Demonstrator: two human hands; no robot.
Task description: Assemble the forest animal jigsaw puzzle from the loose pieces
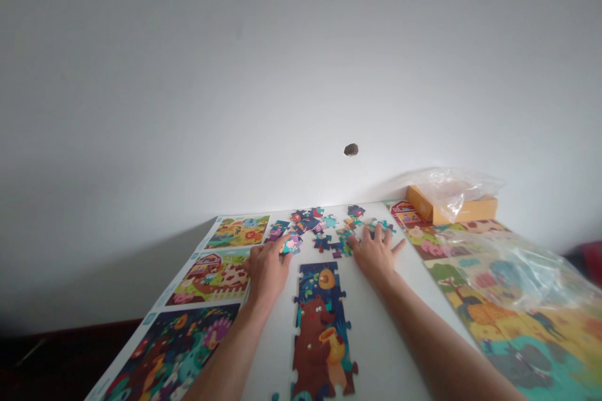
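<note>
My left hand (269,264) has its thumb and index finger closed at the edge of a purple and teal puzzle piece (293,242). My right hand (375,255) lies palm down with fingers spread, its fingertips by loose puzzle pieces (345,242). Between my forearms is a joined strip of puzzle (320,332) showing a brown bear with a yellow pot, its lower end cut off by the view. A heap of dark, colourful puzzle pieces (308,220) lies beyond my left hand, near the wall.
On the left a white sheet bears printed pictures (209,277) of animals. To the right, an orange box (463,210) under clear plastic and another clear plastic bag (531,276) rest on an assembled animal puzzle (508,338). A wall (282,106) with a hole (350,150) borders the table.
</note>
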